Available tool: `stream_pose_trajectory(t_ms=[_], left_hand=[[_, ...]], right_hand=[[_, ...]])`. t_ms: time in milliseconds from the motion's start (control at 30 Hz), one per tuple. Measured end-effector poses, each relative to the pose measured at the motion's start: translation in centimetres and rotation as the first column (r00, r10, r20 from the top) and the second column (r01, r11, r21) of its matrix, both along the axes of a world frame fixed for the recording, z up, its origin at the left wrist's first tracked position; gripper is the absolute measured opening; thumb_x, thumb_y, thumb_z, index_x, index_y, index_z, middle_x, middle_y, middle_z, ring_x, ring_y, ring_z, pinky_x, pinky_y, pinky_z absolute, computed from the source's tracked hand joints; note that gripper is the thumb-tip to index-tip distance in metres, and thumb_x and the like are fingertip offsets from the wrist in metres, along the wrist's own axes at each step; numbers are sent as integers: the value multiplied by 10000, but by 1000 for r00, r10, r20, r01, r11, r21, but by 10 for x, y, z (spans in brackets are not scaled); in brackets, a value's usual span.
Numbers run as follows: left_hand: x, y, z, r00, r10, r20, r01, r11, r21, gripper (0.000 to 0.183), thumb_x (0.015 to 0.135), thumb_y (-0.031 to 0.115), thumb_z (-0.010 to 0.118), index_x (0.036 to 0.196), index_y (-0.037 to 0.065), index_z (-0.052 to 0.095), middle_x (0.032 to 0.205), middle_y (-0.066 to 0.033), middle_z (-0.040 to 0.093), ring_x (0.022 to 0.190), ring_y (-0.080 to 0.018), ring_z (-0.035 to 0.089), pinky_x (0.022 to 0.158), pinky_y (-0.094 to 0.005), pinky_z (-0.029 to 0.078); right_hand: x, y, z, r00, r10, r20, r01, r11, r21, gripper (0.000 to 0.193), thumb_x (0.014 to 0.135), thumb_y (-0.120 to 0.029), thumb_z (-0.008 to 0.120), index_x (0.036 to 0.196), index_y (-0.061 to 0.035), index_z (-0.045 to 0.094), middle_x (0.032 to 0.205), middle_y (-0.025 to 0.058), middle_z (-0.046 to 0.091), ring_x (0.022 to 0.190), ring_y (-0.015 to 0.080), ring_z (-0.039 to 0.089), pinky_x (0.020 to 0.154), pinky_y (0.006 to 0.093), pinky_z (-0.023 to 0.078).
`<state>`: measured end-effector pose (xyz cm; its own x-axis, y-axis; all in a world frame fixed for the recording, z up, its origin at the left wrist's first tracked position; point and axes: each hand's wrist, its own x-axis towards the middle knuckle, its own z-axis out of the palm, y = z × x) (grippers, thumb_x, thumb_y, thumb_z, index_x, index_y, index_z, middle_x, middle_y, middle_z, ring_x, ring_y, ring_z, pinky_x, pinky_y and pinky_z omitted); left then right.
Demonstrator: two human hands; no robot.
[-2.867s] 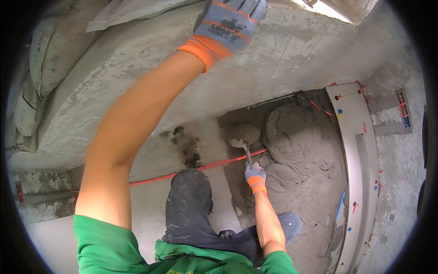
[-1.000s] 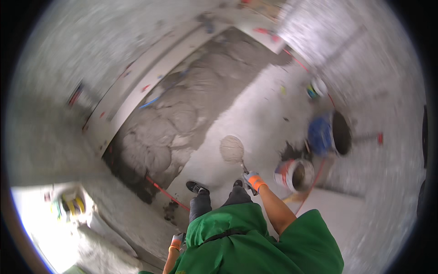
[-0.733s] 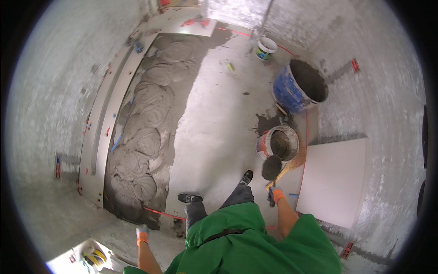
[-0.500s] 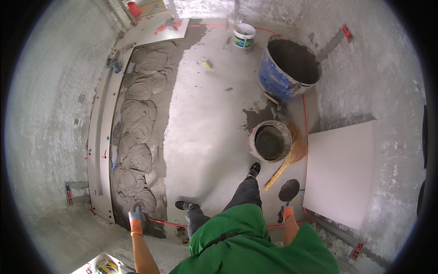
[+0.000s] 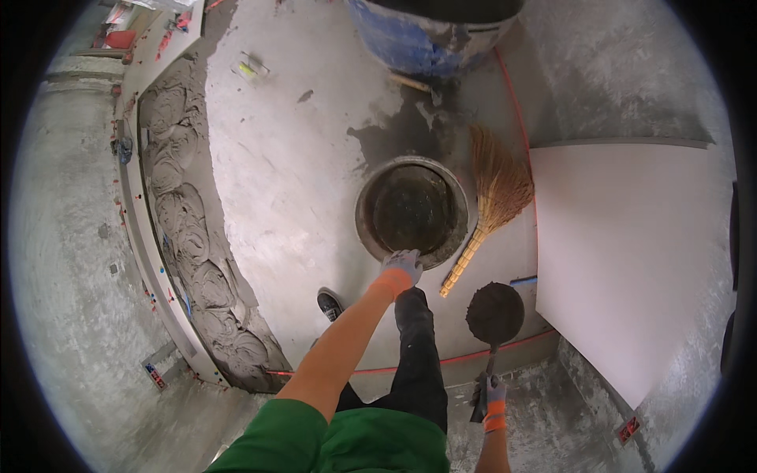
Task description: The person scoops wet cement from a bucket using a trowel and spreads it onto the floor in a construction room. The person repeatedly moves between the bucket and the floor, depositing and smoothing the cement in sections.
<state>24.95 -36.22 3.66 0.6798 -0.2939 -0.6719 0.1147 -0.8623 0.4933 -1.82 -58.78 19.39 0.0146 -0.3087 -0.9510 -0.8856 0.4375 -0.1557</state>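
My left hand [image 5: 403, 266], in a grey glove with an orange cuff, has its fingers hooked over the near rim of a round mortar bucket [image 5: 364, 213]. Dark wet material lies inside the bucket. At the lower right, my right hand [image 5: 494, 389], gloved alike, is closed round the handle of a mortar ladle [image 5: 495, 313]. The ladle's round bowl is coated or filled with dark grey mortar. Beside that hand is a flat dark tool [image 5: 478, 400], perhaps a trowel; whether the hand grips it too is unclear.
A straw broom [image 5: 497, 185] lies right of the bucket, near a large pale tile [image 5: 619, 252] by the wall. Beyond stands a big blue tub [image 5: 426, 43]. Spread mortar [image 5: 189, 229] runs along the left, beside laid tiles [image 5: 138, 185]. A red line [image 5: 453, 360] crosses near my legs.
My left hand has left the mortar strip and swung right onto the bucket rim. The view has shifted toward the right. My right hand still holds the ladle.
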Motion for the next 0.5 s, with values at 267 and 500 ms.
stream_pose_trajectory(t_ms=[267,500], left_hand=[[-82,89,38,935,325,-144,-322,946,42,351,827,298,499,1100,88,566,1088,-151,579,1049,-317,520,908,-382,396],[-217,235,100,640,723,-260,-617,685,388,357,818,339,490,1011,65,612,942,-189,620,931,-345,578,813,-386,442]], right_hand=[[93,39,-58,799,565,207,-574,818,-20,222,880,-240,475,876,-28,537,658,141,525,555,256,519,480,359,430],[231,86,-244,479,823,306,-869,494,30,299,860,-275,467,763,-14,574,722,222,595,666,376,578,580,399,476]])
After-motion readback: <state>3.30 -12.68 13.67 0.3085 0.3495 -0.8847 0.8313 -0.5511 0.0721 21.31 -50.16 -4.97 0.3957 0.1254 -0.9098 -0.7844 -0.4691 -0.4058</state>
